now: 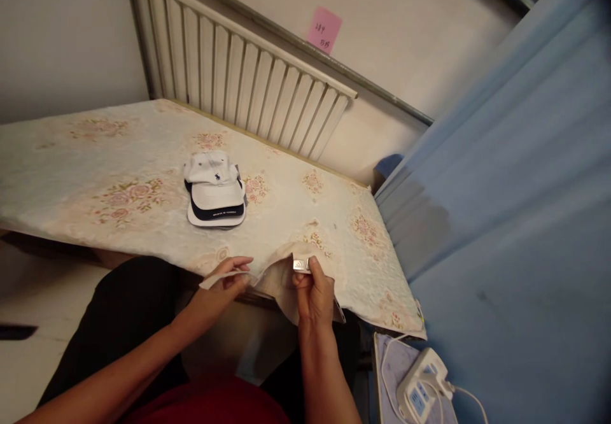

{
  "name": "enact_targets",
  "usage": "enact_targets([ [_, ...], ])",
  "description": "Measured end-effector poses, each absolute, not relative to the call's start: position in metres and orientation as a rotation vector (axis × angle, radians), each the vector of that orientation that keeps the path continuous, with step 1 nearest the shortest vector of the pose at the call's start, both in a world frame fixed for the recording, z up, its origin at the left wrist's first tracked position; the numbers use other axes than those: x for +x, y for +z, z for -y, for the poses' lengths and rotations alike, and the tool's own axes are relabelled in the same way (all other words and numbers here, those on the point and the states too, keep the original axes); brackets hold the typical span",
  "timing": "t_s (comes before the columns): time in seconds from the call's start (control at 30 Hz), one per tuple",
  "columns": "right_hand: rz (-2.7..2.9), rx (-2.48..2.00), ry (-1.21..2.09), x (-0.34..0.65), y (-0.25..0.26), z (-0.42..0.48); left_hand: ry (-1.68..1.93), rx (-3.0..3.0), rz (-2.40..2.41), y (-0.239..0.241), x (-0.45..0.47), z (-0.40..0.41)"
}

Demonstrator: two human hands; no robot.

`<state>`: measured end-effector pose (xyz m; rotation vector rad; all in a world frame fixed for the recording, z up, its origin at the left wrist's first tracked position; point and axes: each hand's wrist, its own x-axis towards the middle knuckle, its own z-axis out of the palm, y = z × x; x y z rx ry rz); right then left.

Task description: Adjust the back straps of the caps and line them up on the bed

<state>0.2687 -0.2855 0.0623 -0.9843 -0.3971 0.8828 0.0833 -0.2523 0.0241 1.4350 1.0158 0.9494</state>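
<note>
A pale beige cap point(278, 279) hangs over the front edge of the bed, held in front of me. My right hand point(316, 291) is closed on its silver metal buckle point(300, 265), with the thumb on top. Off to the left, my left hand point(228, 287) pinches the cap's light strap point(218, 278) between thumb and fingers. The strap's loose end sticks out past the hand. Farther back lies a stack of caps point(216, 176), a white one with a small dark logo on top and black and white brims beneath.
A flowered sheet point(281, 211) covers the bed. Behind it stand a radiator point(238, 67) and a wall with a pink note point(325, 29). A blue curtain point(501, 220) borders the right side. At lower right, a power strip point(422, 389) with cables rests on a small table.
</note>
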Motion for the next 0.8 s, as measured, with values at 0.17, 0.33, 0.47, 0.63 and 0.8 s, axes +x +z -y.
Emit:
enact_targets([
  [0.17,0.495,-0.961,0.899,0.275,0.076,0.276,0.939,1.587,-0.905,0.053,0.087,0.246],
  [0.33,0.612,-1.026,0.839,0.289,0.099,0.261,1.022,1.556,-0.830,0.062,0.103,0.231],
  [0.47,0.795,-1.073,0.741,0.303,0.105,0.243,1.037,1.490,-0.750,0.060,0.115,0.220],
  [0.63,0.792,-1.166,0.830,0.306,0.082,0.225,0.920,1.432,-0.737,0.060,0.122,0.210],
  [0.8,0.704,-1.142,0.954,0.302,0.053,0.220,0.794,1.357,-0.631,0.059,0.116,0.208],
])
